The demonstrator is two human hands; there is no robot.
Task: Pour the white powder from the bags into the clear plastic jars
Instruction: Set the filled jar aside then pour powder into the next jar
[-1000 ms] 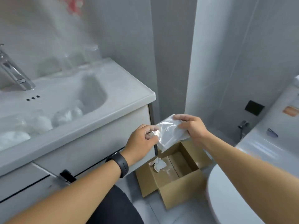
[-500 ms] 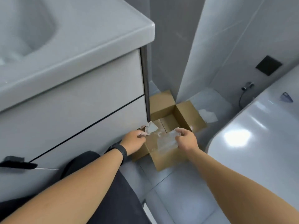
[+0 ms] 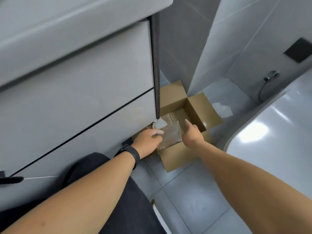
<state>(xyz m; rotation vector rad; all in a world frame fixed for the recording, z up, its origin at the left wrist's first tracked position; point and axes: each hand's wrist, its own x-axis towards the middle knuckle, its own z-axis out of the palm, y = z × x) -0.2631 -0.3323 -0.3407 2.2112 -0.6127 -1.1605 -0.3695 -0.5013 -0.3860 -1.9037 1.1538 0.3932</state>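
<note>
Between my hands an empty clear plastic bag (image 3: 171, 135) hangs low over an open cardboard box (image 3: 194, 107) on the floor. My left hand (image 3: 148, 138) pinches the bag's left edge with curled fingers. On the bag's right side, my right hand (image 3: 191, 132) has straight fingers and a raised thumb, and I see no grip. A crumpled white bag (image 3: 158, 124) lies in the box's near left corner. No jars or full powder bags are in view.
The grey vanity cabinet (image 3: 76, 92) fills the left, its corner right beside the box. A white toilet (image 3: 273, 135) stands at the right. A white scrap (image 3: 222, 109) lies on the tiled floor behind the box. My dark trouser leg (image 3: 108, 196) is at the bottom.
My view has dropped from the basin to the floor. Both hands carried the empty bag down over the box, and my right hand's fingers have opened off it.
</note>
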